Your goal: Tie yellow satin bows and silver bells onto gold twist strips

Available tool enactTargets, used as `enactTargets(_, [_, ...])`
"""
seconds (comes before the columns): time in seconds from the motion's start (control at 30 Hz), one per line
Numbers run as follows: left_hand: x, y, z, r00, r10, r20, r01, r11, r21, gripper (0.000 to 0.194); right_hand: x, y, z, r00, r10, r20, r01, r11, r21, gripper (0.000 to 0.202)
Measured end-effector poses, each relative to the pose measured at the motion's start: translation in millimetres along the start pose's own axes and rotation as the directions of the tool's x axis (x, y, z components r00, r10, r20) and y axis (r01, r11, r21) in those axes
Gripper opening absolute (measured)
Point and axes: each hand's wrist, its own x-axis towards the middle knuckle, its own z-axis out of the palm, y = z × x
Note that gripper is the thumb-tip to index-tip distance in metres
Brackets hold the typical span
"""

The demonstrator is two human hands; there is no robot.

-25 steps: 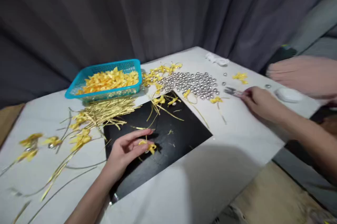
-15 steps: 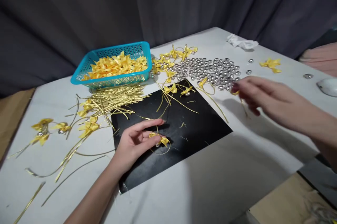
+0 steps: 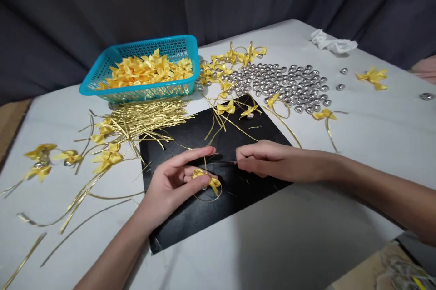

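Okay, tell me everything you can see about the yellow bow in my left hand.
The yellow bow is folded from what looks like shiny satin ribbon. Your left hand pinches it over the black mat, hiding part of it. One short gold strand stands up from it, and a thin gold loop curves below. A small silvery piece shows at the thumb's edge, too covered to make out its shape.

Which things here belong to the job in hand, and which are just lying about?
Seemingly in the job: yellow bow in the left hand; slim tool in the right hand; black mat; gold ties; silver beads; blue basket; yellow ribbon pieces.

Seemingly lying about: crumpled white cloth; pale tangle, bottom right, unclear.
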Motion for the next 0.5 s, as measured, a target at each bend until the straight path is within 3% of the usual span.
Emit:
enactTargets(0.17, [-0.3, 0.7, 0.3, 1.000, -0.013, 0.001, 0.013, 1.000, -0.004, 0.039, 4.2, 3.5, 5.4, 0.997, -0.074, 0.022, 0.073, 0.996, 0.042, 0.042])
enactTargets(0.5, [-1.2, 2.8, 1.1, 0.999, -0.036, -0.020, 0.036, 0.999, 0.017, 0.039, 8.6, 1.0, 7.7, 0.996, -0.060, 0.061, 0.055, 0.995, 0.085, 0.043])
